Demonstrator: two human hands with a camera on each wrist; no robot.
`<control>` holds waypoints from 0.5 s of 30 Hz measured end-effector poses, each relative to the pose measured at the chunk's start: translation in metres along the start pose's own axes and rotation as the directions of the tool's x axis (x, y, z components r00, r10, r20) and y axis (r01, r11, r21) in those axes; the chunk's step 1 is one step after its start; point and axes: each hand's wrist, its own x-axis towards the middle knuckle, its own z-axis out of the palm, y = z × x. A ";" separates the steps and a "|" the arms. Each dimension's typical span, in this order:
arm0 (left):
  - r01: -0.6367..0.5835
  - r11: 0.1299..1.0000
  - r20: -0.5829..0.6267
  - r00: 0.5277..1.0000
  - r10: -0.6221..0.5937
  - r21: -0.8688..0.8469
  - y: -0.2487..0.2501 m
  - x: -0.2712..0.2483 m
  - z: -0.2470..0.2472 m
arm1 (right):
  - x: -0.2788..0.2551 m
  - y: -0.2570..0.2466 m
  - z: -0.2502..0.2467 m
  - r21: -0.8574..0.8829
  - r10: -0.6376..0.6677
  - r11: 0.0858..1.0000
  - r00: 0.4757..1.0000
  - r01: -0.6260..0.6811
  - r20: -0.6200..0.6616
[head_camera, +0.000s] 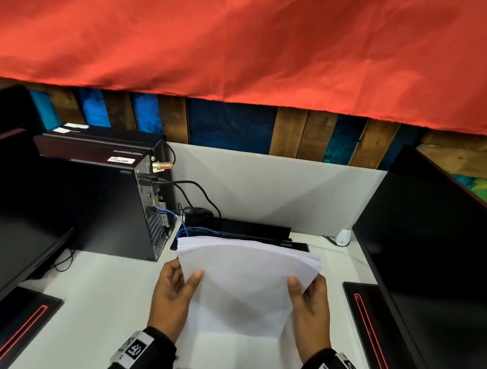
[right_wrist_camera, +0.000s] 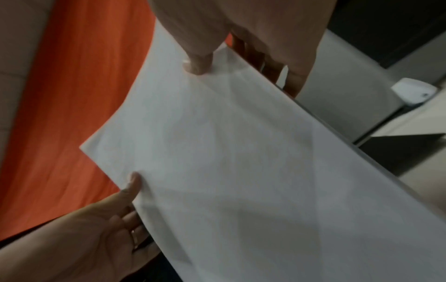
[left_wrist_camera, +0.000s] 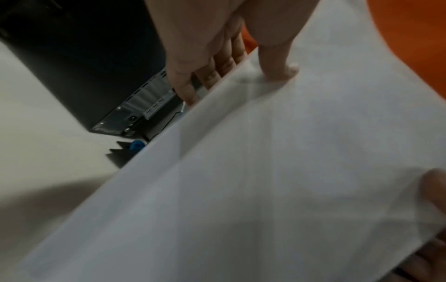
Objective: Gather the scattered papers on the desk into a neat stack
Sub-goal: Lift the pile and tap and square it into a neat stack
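A stack of white papers (head_camera: 244,287) stands upright on the white desk (head_camera: 94,312), its top edge bowed and slightly fanned. My left hand (head_camera: 177,288) grips the stack's left edge, thumb on the front sheet and fingers behind. My right hand (head_camera: 309,299) grips the right edge the same way. In the left wrist view the papers (left_wrist_camera: 265,181) fill the frame under the left hand (left_wrist_camera: 239,76), whose thumb presses the sheet. Seen from the right wrist, the right hand (right_wrist_camera: 239,63) holds the papers (right_wrist_camera: 229,152) with the thumb on top.
A black computer tower (head_camera: 121,199) with cables stands at the left rear of the desk. Black monitors sit at the left (head_camera: 15,213) and right (head_camera: 437,253). A black cable tray (head_camera: 251,230) lies behind the papers. A small white device (head_camera: 343,237) sits by the grey partition.
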 end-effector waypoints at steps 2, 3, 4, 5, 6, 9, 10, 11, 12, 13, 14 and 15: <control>0.017 0.999 0.073 0.997 -0.021 0.050 -0.004 -0.006 0.003 | 0.000 0.004 0.001 0.046 0.013 0.999 1.000 -0.014 0.025; 0.018 0.998 0.110 0.994 -0.025 0.065 -0.004 -0.008 0.004 | -0.001 0.003 0.004 0.036 0.020 0.999 0.999 -0.021 0.045; 0.018 0.997 0.133 0.991 -0.028 0.075 -0.002 -0.008 0.006 | -0.002 0.000 0.006 0.035 0.022 0.999 0.998 -0.024 0.067; 0.010 0.997 0.150 0.988 -0.022 0.080 0.000 -0.007 0.007 | -0.003 0.001 0.006 0.035 0.005 0.999 0.997 -0.007 0.072; 0.000 0.997 0.159 0.987 -0.013 0.082 0.002 -0.005 0.007 | -0.004 -0.001 0.007 0.036 -0.025 0.999 0.998 0.023 0.064; -0.005 0.997 0.171 0.985 -0.008 0.079 0.003 -0.002 0.005 | -0.004 -0.010 0.007 0.028 -0.091 0.995 0.996 0.091 0.002; -0.005 0.996 0.189 0.982 -0.012 0.091 0.003 -0.003 0.006 | -0.005 -0.014 0.008 0.024 -0.093 0.995 0.996 0.092 0.017; -0.005 0.995 0.198 0.980 -0.015 0.105 0.002 -0.003 0.007 | -0.006 -0.014 0.009 0.000 -0.099 0.995 0.994 0.099 0.040; -0.014 0.994 0.197 0.980 -0.009 0.112 0.002 -0.004 0.008 | -0.007 -0.012 0.009 -0.021 -0.104 0.994 0.992 0.106 0.074; -0.023 0.994 0.186 0.982 0.002 0.111 0.004 -0.005 0.010 | -0.008 -0.011 0.010 -0.052 -0.116 0.991 0.990 0.120 0.082; -0.029 0.995 0.171 0.985 0.011 0.099 0.007 -0.005 0.012 | -0.008 -0.010 0.010 -0.068 -0.139 0.987 0.989 0.143 0.059; -0.032 0.996 0.162 0.987 0.019 0.081 0.010 -0.005 0.013 | -0.006 -0.007 0.009 -0.076 -0.146 0.986 0.989 0.146 0.013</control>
